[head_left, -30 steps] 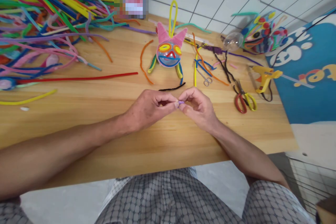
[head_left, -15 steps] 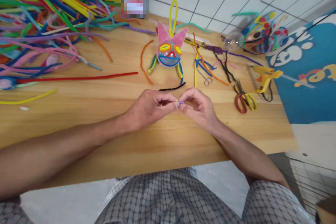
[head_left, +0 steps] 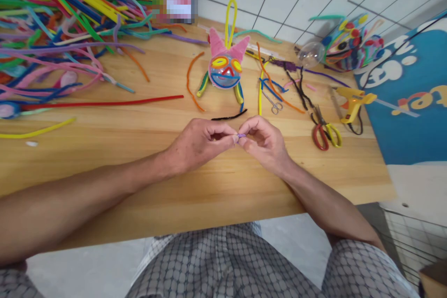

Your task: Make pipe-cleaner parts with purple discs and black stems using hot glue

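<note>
Between my fingertips is a small purple piece of pipe cleaner (head_left: pixel 240 136), mostly covered by the fingers. My left hand (head_left: pixel 204 143) pinches one end of it, and my right hand (head_left: pixel 263 142) pinches the other. Both hands meet low over the wooden table. Just beyond them lies a short black pipe cleaner (head_left: pixel 228 116). Farther back sits a clear-ball figure (head_left: pixel 226 74) with pink pointed ears, yellow and orange eyes, a red nose, a blue mouth, yellow-and-green limbs and a tall yellow loop on top.
A heap of colourful pipe cleaners (head_left: pixel 70 14) covers the back left. Red-and-yellow scissors (head_left: pixel 325 135) and a yellow glue gun (head_left: pixel 354 100) lie at the right. Small scissors (head_left: pixel 275 107), a clear ball (head_left: pixel 310 53) and a decorated colourful piece (head_left: pixel 349 46) are farther back. An orange pipe cleaner (head_left: pixel 189 79) lies beside the figure.
Almost nothing differs. Both hands keep the same pinch, and slightly more of the purple piece shows between the fingertips.
</note>
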A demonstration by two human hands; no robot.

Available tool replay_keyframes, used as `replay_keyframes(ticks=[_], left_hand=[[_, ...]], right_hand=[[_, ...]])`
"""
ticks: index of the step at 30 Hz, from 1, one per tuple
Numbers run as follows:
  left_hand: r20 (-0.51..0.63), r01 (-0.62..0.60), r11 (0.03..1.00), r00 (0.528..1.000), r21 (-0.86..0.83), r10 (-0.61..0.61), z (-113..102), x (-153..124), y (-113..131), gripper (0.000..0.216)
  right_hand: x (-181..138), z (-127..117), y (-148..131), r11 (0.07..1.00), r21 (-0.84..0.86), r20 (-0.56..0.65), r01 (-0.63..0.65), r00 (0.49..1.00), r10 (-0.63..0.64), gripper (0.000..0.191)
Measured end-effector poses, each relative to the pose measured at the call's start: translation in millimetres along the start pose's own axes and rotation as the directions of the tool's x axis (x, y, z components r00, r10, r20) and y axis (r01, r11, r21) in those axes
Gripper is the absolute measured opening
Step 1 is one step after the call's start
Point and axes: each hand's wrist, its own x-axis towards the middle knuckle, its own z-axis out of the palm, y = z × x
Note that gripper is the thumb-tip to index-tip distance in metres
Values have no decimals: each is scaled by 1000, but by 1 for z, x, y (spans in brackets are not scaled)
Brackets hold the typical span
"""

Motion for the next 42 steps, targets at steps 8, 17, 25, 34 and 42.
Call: replay_keyframes(ticks=[8, 17, 25, 34, 42], left_hand=[[-9, 4, 1000, 1000, -15, -4, -1, 1, 2, 19], [-8, 8, 1000, 1000, -1, -8, 0, 0, 1, 20], [-3, 16, 1000, 1000, 5, -16, 0, 0, 2, 20], [6, 19, 1000, 1000, 18, -19, -1, 0, 2, 21], [11, 28, 1000, 1000, 6, -28, -1, 0, 1, 21]], right_hand=[[1, 2, -2, 1000, 1, -17, -25, 1000, 25, 9], [1, 2, -3, 1000, 3, -19, -9, 1000, 9, 8], [1, 2, -2, 1000, -12, -15, -27, 1000, 26, 9], [1, 1, -3, 1000, -7, -14, -26, 1000, 26, 8], [2, 1, -2, 999, -28, -17, -22, 1000, 21, 9]])
